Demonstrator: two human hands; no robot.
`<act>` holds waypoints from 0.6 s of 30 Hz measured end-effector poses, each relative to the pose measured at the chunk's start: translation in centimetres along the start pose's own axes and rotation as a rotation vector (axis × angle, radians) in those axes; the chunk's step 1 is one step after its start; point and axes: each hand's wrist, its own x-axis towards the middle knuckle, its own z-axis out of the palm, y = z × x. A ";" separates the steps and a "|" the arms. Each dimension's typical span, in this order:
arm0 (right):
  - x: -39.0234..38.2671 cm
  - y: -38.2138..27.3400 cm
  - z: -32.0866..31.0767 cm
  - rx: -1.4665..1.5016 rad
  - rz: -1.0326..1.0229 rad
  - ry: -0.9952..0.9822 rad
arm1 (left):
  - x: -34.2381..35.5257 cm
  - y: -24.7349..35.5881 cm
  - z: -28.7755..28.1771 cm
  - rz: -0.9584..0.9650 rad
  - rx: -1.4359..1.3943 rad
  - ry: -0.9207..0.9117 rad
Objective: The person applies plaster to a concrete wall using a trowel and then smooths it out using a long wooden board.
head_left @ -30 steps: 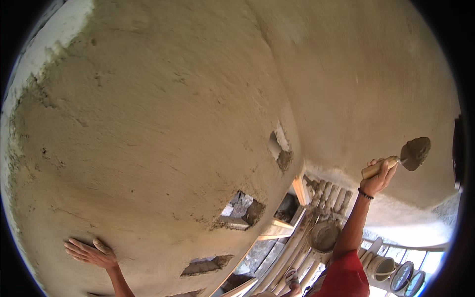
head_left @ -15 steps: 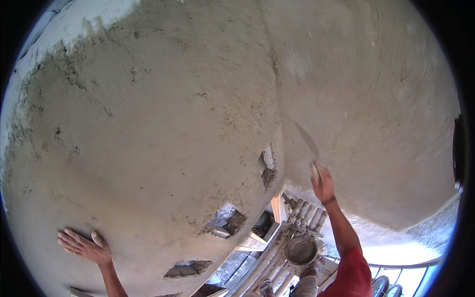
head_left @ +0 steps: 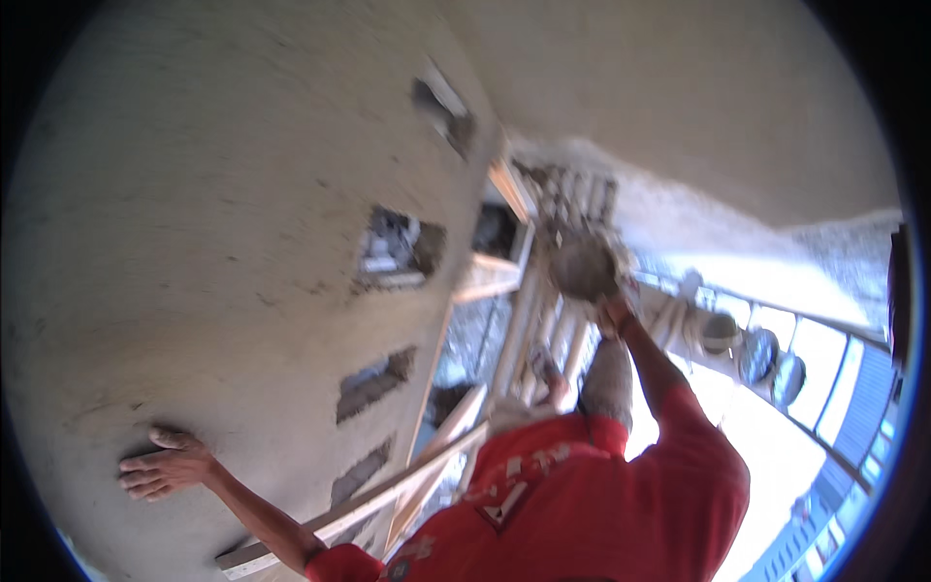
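Note:
My left hand (head_left: pixel 167 466) lies on the grey-brown plastered wall (head_left: pixel 242 291), palm against it and fingers spread, holding nothing. Low by my legs, my right hand (head_left: pixel 613 312) is at the near rim of a round basin (head_left: pixel 582 264) with grey-brown mortar-like stuff in it. Its fingers look closed, though blurred. The trowel seen in it half a second ago cannot be made out now; its blade is lost in the blur by the basin.
Recesses such as a square one (head_left: pixel 400 250) open in the wall. Under the basin runs a platform of round poles (head_left: pixel 519 330). A wooden beam (head_left: pixel 359 514) slants past my left arm. A railing (head_left: pixel 824 446) and round containers (head_left: pixel 758 354) are at the right.
My view has tipped down toward my body. My right hand, with the trowel, has left the wall at right and come down to the basin. My left hand stays on the wall.

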 end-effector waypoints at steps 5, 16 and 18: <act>-2.3 -2.7 3.7 -0.609 -0.245 0.138 | -0.4 -0.5 -1.8 -0.068 -0.003 -0.060; -8.8 -4.8 5.3 -0.345 -0.089 0.234 | 0.0 0.1 -0.7 -0.057 -0.028 0.025; -9.8 -4.6 5.7 -0.385 -0.107 0.085 | 0.4 -0.9 -0.6 -0.081 -0.086 0.035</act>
